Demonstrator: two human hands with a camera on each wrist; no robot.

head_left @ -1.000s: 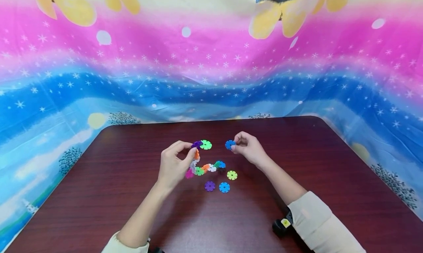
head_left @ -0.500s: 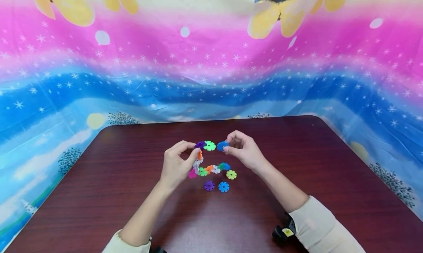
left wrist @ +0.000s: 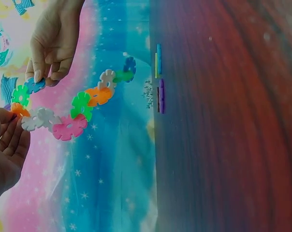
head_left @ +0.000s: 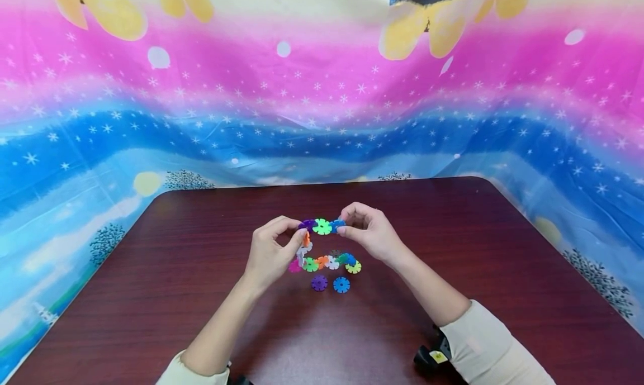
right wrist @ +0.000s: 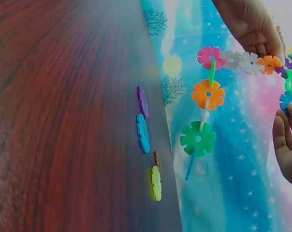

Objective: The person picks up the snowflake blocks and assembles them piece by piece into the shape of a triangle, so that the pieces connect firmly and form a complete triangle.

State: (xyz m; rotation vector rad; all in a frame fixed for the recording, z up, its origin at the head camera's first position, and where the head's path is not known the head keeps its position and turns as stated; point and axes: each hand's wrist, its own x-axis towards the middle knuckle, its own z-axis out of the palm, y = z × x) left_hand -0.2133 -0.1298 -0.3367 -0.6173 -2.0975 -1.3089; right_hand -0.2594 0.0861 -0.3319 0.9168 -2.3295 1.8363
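Observation:
A chain of notched plastic snowflake discs hangs above the table. My left hand pinches it at the purple disc, next to the orange disc. Between thumb and fingers, my right hand holds a blue disc against the bright green disc at the chain's upper end. In the right wrist view that blue disc meets the green one edge to edge; how deep the slots sit I cannot tell. Below, white, pink, green, orange, white, green and blue discs form the trailing part.
Loose discs lie flat on the dark red wooden table: purple, light blue, yellow-green and a brown one, partly hidden. A patterned cloth hangs behind the table's far edge.
My right hand has moved left with the blue disc until it meets the green disc. My left hand has shifted slightly right with the chain, whose tail now overlaps the yellow-green disc in the head view.

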